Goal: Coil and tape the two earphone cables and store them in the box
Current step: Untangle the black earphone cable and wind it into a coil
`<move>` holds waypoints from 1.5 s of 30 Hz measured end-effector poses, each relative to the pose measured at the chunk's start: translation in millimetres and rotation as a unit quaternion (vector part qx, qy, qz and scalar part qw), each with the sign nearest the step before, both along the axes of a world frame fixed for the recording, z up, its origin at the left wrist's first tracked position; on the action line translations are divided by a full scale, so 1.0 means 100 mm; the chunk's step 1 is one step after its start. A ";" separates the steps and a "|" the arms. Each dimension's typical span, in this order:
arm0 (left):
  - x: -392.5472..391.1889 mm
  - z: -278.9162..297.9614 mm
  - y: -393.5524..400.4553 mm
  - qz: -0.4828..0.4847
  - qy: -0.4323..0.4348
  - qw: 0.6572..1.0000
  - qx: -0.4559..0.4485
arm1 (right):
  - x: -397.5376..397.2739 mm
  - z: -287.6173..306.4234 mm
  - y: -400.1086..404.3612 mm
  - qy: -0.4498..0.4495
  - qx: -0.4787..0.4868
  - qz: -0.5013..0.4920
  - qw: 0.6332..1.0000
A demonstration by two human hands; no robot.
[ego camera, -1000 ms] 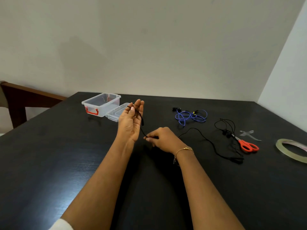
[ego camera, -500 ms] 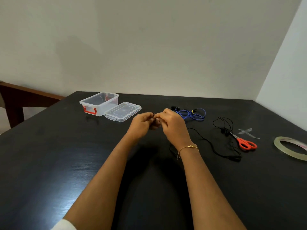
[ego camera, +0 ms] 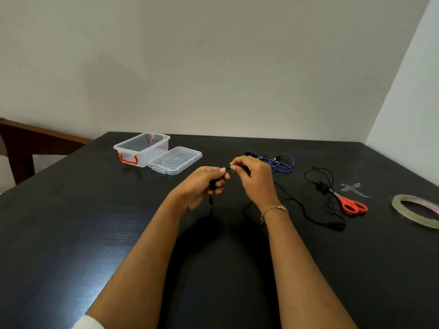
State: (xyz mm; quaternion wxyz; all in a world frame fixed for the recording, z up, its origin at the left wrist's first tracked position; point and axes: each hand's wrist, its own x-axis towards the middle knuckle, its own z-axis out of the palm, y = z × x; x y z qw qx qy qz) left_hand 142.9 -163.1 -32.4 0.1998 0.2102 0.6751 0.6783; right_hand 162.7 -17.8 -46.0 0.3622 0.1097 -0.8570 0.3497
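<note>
My left hand and my right hand meet above the middle of the black table, both pinching one end of the black earphone cable. The cable runs from my fingers down under my right wrist and trails right to a loose tangle beside the scissors. A short piece hangs below my left palm. The blue earphone cable lies bunched on the table just behind my right hand. The clear plastic box with a red latch stands open at the back left, its lid lying flat beside it.
Orange-handled scissors lie to the right, a cut strip of clear tape just behind them. A roll of clear tape sits near the right edge. A wooden chair stands beyond the table's left corner.
My left hand has come down from its raised, palm-up pose and curled. My right hand moved up from the table to meet it, drawing the black cable with it.
</note>
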 end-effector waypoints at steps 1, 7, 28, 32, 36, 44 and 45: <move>0.00 0.00 0.00 -0.006 -0.010 1.000 0.023 | -0.01 -0.01 0.00 -0.009 -0.001 -0.002 1.000; -0.04 0.02 -0.02 0.001 -0.090 0.971 0.223 | -0.01 -0.08 -0.01 -0.107 0.004 -0.001 0.994; -0.25 -0.02 -0.06 0.264 -0.051 0.874 0.405 | 0.06 -0.01 -0.35 -0.213 0.193 0.061 0.956; -0.28 -0.17 -0.01 0.285 0.208 0.934 0.057 | 0.04 -0.01 -0.30 -0.209 0.205 -0.008 0.956; -0.22 -0.21 0.02 0.220 0.292 0.923 -0.119 | 0.05 0.01 -0.19 -0.154 0.160 -0.070 0.973; -0.01 -0.02 0.07 0.071 0.162 0.981 -0.081 | 0.05 0.05 -0.07 -0.005 0.081 -0.068 0.994; 0.00 -0.01 0.06 0.074 0.155 0.982 -0.083 | 0.05 0.05 -0.04 0.003 0.062 -0.059 0.996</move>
